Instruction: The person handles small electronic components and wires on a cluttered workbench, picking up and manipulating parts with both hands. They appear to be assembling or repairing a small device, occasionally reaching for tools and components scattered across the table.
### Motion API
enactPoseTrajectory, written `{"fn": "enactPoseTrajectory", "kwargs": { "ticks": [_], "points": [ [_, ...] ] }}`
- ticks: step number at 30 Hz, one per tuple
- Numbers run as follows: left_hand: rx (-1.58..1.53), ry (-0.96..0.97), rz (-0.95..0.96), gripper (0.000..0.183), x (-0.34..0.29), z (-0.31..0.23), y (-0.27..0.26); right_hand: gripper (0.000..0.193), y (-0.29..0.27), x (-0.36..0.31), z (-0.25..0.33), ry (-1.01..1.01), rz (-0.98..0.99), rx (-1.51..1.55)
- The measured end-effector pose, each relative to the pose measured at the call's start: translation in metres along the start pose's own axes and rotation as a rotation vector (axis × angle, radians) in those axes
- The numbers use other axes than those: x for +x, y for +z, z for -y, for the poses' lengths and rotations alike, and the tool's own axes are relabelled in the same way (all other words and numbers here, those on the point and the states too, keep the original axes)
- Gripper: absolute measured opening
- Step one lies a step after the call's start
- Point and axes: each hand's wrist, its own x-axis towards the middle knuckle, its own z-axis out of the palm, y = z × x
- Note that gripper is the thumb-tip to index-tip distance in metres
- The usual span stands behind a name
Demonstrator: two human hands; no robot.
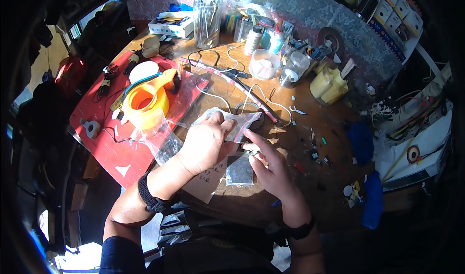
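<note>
Over the middle of the table, my left hand (206, 143) is closed on a clear plastic zip bag (245, 122), whose top edge shows a pinkish strip. My right hand (272, 166) is beside it, the index fingertip at the bag's edge. A small pale and dark part (253, 153), too small to name, sits pinched between the right thumb and fingers. Below the hands lies a small clear packet (240, 171) with dark contents. Handwriting covers a sheet of paper (207, 184) partly hidden under my left wrist.
On the left, a red mat (109, 148) carries a yellow-orange container (145, 104), a tape roll (90, 128) and a crumpled clear bag (164, 140). Behind stand a tall clear jar (207, 24), a white bottle (253, 40) and tubs. Small scraps and blue cloth (372, 199) lie right.
</note>
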Motion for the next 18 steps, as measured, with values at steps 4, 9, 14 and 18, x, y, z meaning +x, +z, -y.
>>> {"fn": "enactPoseTrajectory", "kwargs": {
  "ticks": [4,9,14,18],
  "points": [
    [-0.201,-0.148,-0.28,0.011,0.028,0.033,-0.009,0.037,-0.021,-0.006,0.001,0.122,-0.079,0.188],
    [-0.772,-0.382,-0.376,0.018,0.035,0.063,-0.048,0.02,-0.048,-0.02,0.0,0.294,-0.232,0.364],
    [-0.926,-0.474,-0.363,0.017,0.011,0.06,-0.067,0.019,-0.064,-0.031,-0.008,0.329,-0.277,0.409],
    [-0.957,-0.536,-0.445,0.023,0.005,0.064,-0.073,0.017,-0.067,-0.035,-0.02,0.373,-0.351,0.477]
  ]
}}
